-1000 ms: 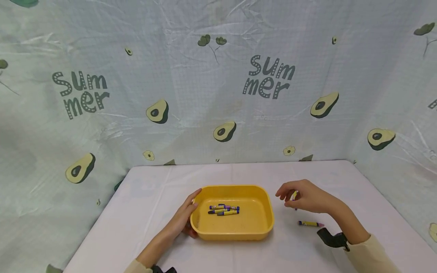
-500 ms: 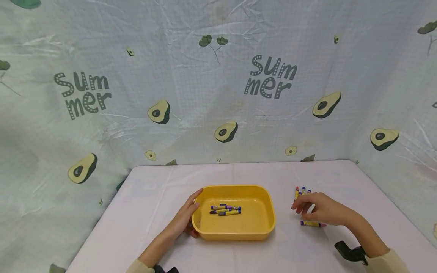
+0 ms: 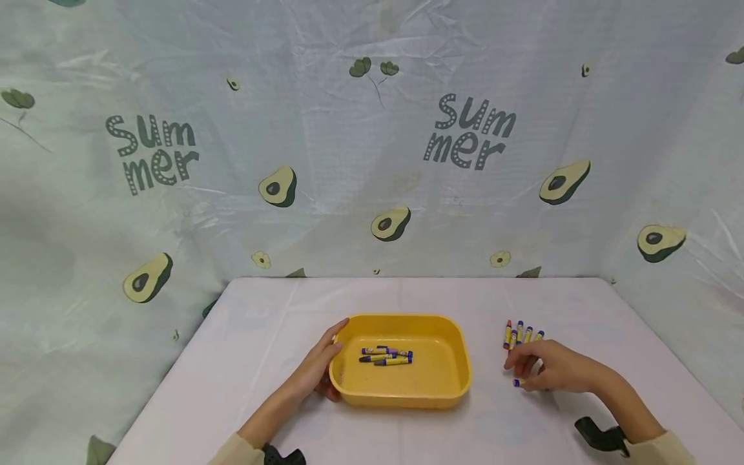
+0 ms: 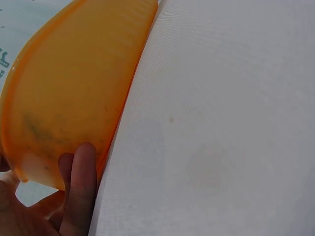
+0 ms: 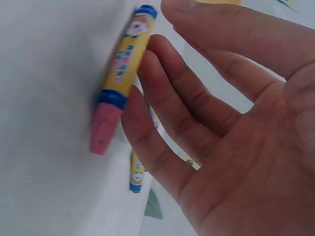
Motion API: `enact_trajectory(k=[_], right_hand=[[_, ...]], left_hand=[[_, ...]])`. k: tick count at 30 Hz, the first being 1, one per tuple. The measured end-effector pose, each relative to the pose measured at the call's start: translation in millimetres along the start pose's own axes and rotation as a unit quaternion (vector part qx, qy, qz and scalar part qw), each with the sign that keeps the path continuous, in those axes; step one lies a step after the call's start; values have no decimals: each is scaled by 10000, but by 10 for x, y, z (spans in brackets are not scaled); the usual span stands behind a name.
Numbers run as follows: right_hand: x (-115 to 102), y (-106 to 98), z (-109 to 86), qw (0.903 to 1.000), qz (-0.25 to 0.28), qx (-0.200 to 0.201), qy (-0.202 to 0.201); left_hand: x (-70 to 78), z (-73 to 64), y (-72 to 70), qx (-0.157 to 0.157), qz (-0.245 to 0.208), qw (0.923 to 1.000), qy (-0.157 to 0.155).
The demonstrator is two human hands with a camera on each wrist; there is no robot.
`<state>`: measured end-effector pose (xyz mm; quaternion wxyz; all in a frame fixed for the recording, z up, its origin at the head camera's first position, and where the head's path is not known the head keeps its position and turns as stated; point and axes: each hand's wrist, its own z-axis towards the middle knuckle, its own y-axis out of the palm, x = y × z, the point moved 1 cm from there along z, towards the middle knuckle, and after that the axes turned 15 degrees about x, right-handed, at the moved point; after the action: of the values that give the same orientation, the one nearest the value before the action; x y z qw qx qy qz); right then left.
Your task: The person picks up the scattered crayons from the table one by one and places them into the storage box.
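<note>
A shallow yellow plastic tray [image 3: 407, 395] stands on the table with several crayons [image 3: 394, 361] lying in it. My left hand [image 3: 310, 371] holds the tray's left end; its fingers lie against the outer wall in the left wrist view. My right hand [image 3: 560, 368] is low over the table to the right of the tray. Under its fingers lies a pink crayon [image 5: 123, 73] with a yellow wrapper and blue bands. In the right wrist view the thumb stands apart from that crayon, and the other fingers are bent loosely close beside it. Whether they touch it I cannot tell.
Just behind my right hand, several more crayons [image 3: 514, 336] lie side by side on the white tablecloth [image 3: 442, 433]. A hanging cloth [image 3: 325, 142] printed with avocados encloses the table at the back and sides.
My right hand has moved right and down from beside the tray to the pink crayon, uncovering the row of crayons behind it. The left hand and tray stay put.
</note>
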<state>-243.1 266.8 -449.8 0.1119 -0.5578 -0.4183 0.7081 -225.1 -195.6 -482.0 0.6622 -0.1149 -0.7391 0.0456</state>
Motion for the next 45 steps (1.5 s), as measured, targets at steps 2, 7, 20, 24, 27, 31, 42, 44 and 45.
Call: enact_trajectory(k=[2, 7, 20, 24, 27, 31, 42, 44, 45], right_hand=[[31, 26, -12, 9998, 12, -67, 170], [59, 58, -1, 9996, -81, -126, 255], [93, 100, 15, 9991, -251, -85, 320], [87, 87, 22, 9983, -485, -1, 329], [90, 68, 15, 9976, -576, 6, 389], [101, 37, 3, 9977, -543, -19, 403], [106, 2, -27, 9969, -615, -11, 496], [109, 9, -27, 9969, -587, -36, 519], [110, 14, -27, 9967, -593, -39, 550]], left_hand=[[-19, -17, 9, -2, -26, 10000, -26], [-55, -57, 7, 97, -41, 9999, -55], [-88, -53, 18, 148, -94, 9998, -50], [-87, -41, 25, 158, -56, 9998, -52], [-77, -39, 27, 133, -47, 9999, -67], [-47, -32, 28, 72, -70, 9999, -49], [-17, 9, 29, -27, -60, 9999, 99], [-19, 10, 26, -4, -40, 9999, 149], [-20, 9, 25, 8, -28, 9999, 161]])
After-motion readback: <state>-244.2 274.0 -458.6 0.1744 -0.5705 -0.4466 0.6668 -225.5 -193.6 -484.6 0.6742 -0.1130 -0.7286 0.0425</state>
